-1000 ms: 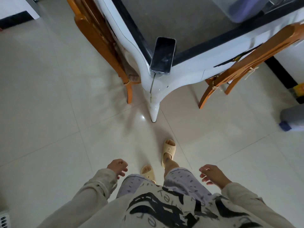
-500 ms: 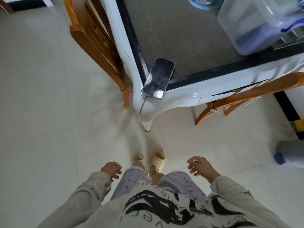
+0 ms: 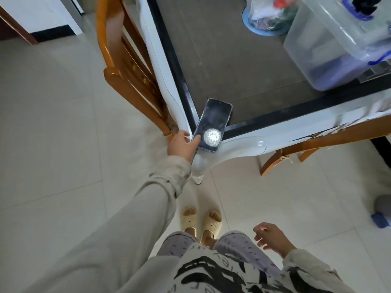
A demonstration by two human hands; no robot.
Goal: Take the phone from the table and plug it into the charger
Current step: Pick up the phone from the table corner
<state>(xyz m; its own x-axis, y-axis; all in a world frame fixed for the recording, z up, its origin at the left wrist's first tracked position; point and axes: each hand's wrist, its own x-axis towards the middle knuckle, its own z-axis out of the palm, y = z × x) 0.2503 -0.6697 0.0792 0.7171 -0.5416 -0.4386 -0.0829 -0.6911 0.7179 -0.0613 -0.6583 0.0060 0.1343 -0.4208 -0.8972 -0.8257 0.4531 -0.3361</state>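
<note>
A dark phone (image 3: 213,121) lies face up on the near corner of the glass-topped white table (image 3: 264,136), its near end overhanging the edge, with a bright light reflected on its screen. My left hand (image 3: 182,144) reaches out to the phone's near-left corner. The thumb rests on the screen and the other fingers curl along the edge and under it, partly hidden. My right hand (image 3: 273,237) hangs low beside my hip with fingers loosely apart and nothing in it. No charger or cable shows now.
A wooden chair (image 3: 127,66) is pushed in at the table's left side and another wooden chair (image 3: 317,142) at the near side. A clear plastic box (image 3: 338,49) and a bag on a blue plate (image 3: 266,20) stand on the table. My feet in slippers (image 3: 201,220) are on pale tiles.
I have stepped closer to the table. My left arm has stretched out from my hip to the phone's near corner. The right hand stays low. A thin cable seen below the phone earlier is now hidden.
</note>
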